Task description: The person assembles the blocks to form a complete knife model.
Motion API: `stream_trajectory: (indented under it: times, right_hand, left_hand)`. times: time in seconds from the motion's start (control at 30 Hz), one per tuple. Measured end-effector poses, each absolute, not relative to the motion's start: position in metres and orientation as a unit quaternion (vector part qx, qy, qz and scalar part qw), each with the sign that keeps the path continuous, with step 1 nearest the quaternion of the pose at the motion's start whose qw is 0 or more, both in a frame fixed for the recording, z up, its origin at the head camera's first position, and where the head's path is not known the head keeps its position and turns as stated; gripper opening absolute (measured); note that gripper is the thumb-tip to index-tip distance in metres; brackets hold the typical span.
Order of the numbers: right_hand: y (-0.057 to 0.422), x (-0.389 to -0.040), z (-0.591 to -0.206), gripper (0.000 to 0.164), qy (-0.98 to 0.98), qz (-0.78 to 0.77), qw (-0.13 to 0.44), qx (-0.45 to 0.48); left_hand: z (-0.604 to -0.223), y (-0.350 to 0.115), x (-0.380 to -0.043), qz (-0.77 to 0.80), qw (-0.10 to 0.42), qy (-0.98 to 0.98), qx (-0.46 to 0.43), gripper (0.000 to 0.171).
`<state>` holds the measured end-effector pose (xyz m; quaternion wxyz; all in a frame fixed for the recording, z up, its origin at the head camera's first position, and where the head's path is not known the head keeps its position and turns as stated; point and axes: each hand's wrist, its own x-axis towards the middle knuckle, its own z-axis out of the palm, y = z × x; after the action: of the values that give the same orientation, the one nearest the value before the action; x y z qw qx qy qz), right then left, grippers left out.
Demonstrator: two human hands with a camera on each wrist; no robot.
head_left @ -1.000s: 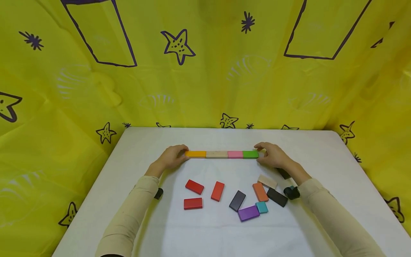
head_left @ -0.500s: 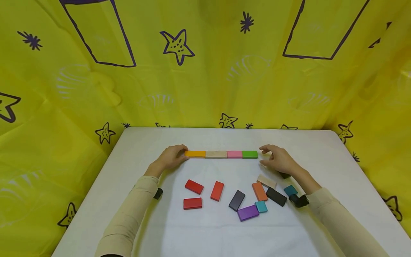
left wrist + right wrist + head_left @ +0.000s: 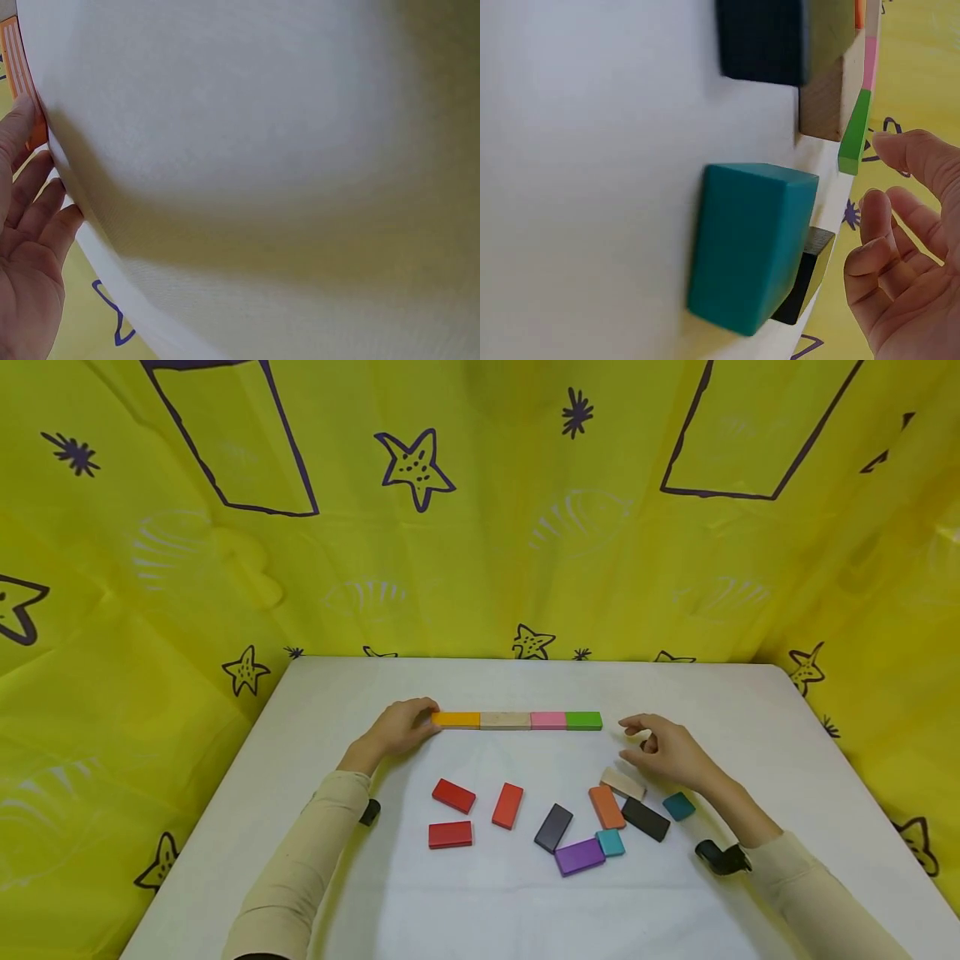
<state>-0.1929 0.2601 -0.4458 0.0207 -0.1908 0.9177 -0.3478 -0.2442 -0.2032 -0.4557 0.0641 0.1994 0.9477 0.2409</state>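
Note:
A straight row of blocks lies across the back of the table: orange-yellow (image 3: 457,721), natural wood (image 3: 505,721), pink (image 3: 548,721) and green (image 3: 584,721). At its left end my left hand (image 3: 405,725) pinches the orange-yellow block between thumb and fingers; its thumb also shows on that block in the left wrist view. Right of the green block, apart from it, hangs my right hand (image 3: 663,750), fingers loosely bent and nothing in them. Close to the right hand lie a teal block (image 3: 750,244) and a black block (image 3: 806,277); the head view hides this black one.
Nearer me lie several red blocks (image 3: 507,806), a dark grey one (image 3: 553,828), a purple one (image 3: 581,857), a small turquoise one (image 3: 611,842), an orange one (image 3: 607,807), a black one (image 3: 646,820) and a pale wooden one (image 3: 622,783). A yellow patterned cloth (image 3: 480,560) surrounds the white table (image 3: 480,910).
My right hand has left the green block and moved right and toward me, uncovering the teal block. The left hand stays at the orange-yellow block, and the row keeps its place.

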Motion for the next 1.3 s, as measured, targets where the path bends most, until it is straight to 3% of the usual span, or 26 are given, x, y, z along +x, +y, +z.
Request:
stream_trajectory:
  times: [1.3]
  right_hand:
    - [0.296, -0.154, -0.449, 0.046, 0.935, -0.319, -0.039, -0.149]
  left_hand:
    - [-0.457, -0.202, -0.245, 0.237, 0.066, 0.950, 0.192, 0.033]
